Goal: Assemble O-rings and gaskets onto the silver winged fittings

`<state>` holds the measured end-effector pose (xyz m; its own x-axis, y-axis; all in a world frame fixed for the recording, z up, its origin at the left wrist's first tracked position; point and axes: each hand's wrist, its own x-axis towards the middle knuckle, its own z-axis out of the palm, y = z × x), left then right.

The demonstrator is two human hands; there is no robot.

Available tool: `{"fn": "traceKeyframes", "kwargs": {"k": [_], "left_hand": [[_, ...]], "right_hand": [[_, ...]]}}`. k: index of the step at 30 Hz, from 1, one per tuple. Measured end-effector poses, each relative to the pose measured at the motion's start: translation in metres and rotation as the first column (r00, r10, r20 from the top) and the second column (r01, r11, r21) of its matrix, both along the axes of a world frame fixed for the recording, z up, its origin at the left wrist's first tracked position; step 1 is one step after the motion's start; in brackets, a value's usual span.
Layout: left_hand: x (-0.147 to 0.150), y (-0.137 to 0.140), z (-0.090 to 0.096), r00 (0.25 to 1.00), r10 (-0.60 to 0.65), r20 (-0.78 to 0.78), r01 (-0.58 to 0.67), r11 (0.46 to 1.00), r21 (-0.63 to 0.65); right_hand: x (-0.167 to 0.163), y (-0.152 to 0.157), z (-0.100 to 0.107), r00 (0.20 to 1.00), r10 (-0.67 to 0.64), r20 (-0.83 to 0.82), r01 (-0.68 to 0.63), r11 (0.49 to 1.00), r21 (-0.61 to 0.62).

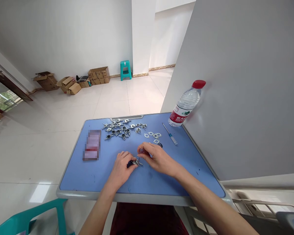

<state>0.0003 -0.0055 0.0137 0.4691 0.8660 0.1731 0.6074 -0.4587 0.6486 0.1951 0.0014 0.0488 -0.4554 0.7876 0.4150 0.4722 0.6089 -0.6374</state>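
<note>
The left hand [121,168] pinches a small metal part [137,162] with its thumb and fingers, down near the front of the blue worktop [78,176]. The right hand [159,160] is closed around a thin tool [141,150] with a see-through handle, and the tool points down at the metal part. The two hands are very close together, and some of the tool is hidden by the fingers.

Past the left hand, a bunch of shiny metal pieces [123,128] lies near the far edge. Just beyond the right hand are some flat metal plates [156,136] with holes and a few black rings [160,145]. A screwdriver [171,135] lies near them, and a big water bottle [186,102] with a red cap stands at the far corner, by the grey wall [247,91]. On the other side lies a flat thing [92,145] that is too blurry to tell
</note>
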Motion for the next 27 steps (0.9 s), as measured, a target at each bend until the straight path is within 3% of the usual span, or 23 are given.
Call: {"fn": "traceKeyframes", "kwargs": {"k": [8, 11, 14, 18, 27], "left_hand": [[0.0, -0.001, 0.003, 1.0, 0.01, 0.004, -0.01, 1.0, -0.012], [0.0, -0.001, 0.003, 1.0, 0.007, 0.021, -0.007, 1.0, -0.02], [0.0, -0.001, 0.004, 0.999, 0.012, 0.037, -0.01, 0.999, -0.034], [0.0, -0.001, 0.004, 0.999, 0.015, 0.042, -0.012, 0.998, -0.054], [0.0, -0.001, 0.001, 0.999, 0.014, 0.039, -0.013, 0.999, -0.036]], "right_hand": [[-0.006, -0.002, -0.002, 0.997, -0.067, -0.027, 0.065, 0.995, -0.074], [-0.002, 0.0, -0.002, 0.997, -0.065, -0.029, 0.064, 0.998, -0.021], [0.003, 0.0, 0.001, 0.999, 0.021, 0.035, -0.023, 0.998, 0.053], [0.008, 0.0, 0.005, 0.993, 0.106, 0.043, -0.107, 0.994, 0.023], [0.006, 0.006, 0.004, 0.998, 0.037, -0.045, -0.035, 0.999, 0.039]]}}
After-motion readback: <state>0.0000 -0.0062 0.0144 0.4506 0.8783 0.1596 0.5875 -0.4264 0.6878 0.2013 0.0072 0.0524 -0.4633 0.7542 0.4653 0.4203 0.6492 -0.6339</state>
